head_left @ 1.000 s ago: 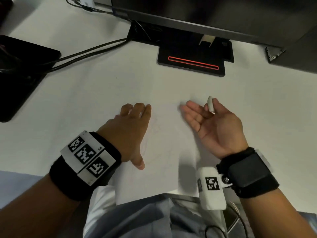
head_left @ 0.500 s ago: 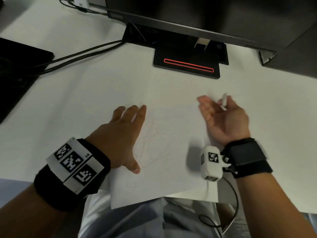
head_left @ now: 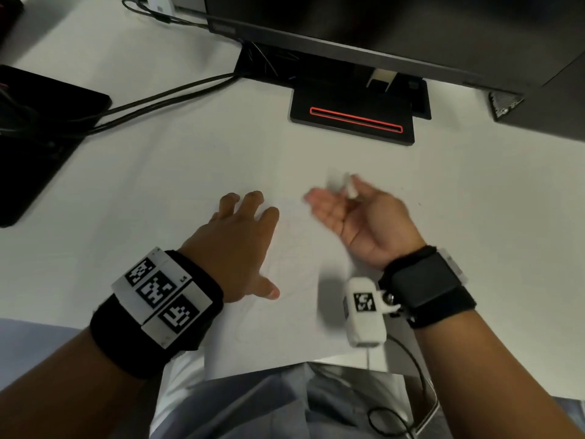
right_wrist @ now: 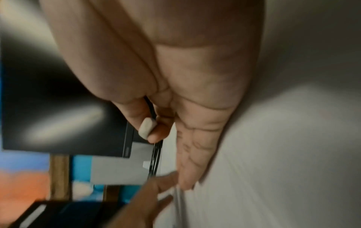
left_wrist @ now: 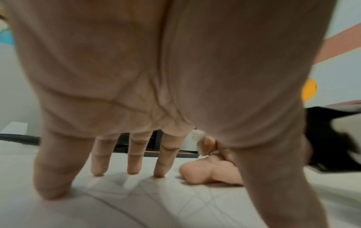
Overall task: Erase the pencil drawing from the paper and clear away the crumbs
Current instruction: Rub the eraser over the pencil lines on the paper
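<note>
I am pinning the paper (head_left: 285, 312) to the white desk (head_left: 158, 172) with my left hand (head_left: 234, 245), fingers spread and straight, fingertips (left_wrist: 159, 172) and thumb pressing flat on the sheet. My right hand (head_left: 357, 223) is standing on its little-finger edge over the sheet's far right part, palm turned inward, its outer fingers straight while thumb and forefinger are pinching a small white eraser (head_left: 350, 187) clear of the page; the hand is blurring in the head view. Faint pencil lines (head_left: 294, 248) are showing between my two hands, so I judge the drawing only partly erased, and the hand appears to be sweeping crumbs, though none are distinct enough to pick out.

To do this well, I am thinking the sweep should run outward from the pinned side, away from my left hand, with light contact so the sheet does not buckle or smear. The left hand should be bearing down evenly, since the near edge of the paper is overhanging the desk toward my lap.

The desk is plain and matte. A dark monitor (head_left: 380, 26) is looming at the far edge, its black stand base (head_left: 354, 118) marked with a red outline; black cables (head_left: 164, 96) are trailing left toward a black object (head_left: 38, 134) at the desk's left side. From the wrist views, blurred patches of blue, orange and yellow are colouring the room beyond.
</note>
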`<state>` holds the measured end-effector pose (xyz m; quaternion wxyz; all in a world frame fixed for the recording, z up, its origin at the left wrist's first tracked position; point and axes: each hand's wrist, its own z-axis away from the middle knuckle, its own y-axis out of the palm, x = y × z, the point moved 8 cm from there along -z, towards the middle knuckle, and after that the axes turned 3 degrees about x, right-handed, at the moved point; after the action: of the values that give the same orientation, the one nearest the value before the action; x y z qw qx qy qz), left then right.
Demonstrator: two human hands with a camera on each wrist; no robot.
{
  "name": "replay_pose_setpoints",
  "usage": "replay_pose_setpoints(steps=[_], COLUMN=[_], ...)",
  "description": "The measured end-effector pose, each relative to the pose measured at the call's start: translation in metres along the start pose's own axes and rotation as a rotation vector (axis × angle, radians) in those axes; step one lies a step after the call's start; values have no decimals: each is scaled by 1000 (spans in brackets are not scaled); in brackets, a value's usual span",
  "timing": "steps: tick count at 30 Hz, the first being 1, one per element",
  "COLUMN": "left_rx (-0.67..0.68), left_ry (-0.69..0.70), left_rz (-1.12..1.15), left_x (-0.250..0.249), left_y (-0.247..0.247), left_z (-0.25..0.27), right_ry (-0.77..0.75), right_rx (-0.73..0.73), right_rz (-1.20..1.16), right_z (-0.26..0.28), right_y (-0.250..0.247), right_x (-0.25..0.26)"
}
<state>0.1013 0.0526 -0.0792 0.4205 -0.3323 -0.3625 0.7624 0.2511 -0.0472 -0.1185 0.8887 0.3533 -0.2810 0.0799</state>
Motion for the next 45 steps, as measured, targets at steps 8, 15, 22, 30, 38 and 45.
replay_pose_setpoints(steps=[8,15,22,30,38,45], left_rx=[6,20,23,22,23,31], left_ry=[-26,-46,-55,-51,-54,-58], left_rz=[-51,-90,-97,-99,-98,-87], left_x=[1,-1,-3,-2,-3,-3], left_y=[-5,-6,-6,-5,-4,-3], left_z=[-1,-1,-2,-3,-3,-2], right_ry=[-55,-85,-100,-160,-182,-240], right_rx=[78,-28,139,129,126,52], right_rz=[502,1618,1865,1877,1871,1817], right_z=[23,11,11,12,11,9], right_y=[31,39,60,56,57,53], right_x=[3,13,-16,-14,-14,2])
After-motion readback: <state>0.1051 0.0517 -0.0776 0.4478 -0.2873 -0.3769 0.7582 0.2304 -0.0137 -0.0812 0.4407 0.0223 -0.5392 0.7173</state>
